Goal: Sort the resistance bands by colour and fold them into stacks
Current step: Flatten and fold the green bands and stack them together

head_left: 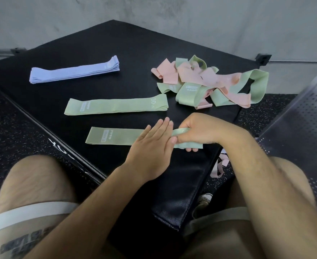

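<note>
Head view showed a green band (112,136) lying on the black counter (135,45); the left hand (152,144) pressed it flat, fingers (164,126) straight; the right hand (198,129) gripped its end; a green stack (116,106) lay just beyond.

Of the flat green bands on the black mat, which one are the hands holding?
The nearer green band: the left hand lies flat on it and the right hand grips its end. The green stack marked 30 lies beyond it, untouched.

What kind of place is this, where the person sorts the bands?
Probably a gym: a speckled black rubber floor, a black padded box serving as the table, and resistance bands piled on it.
</note>
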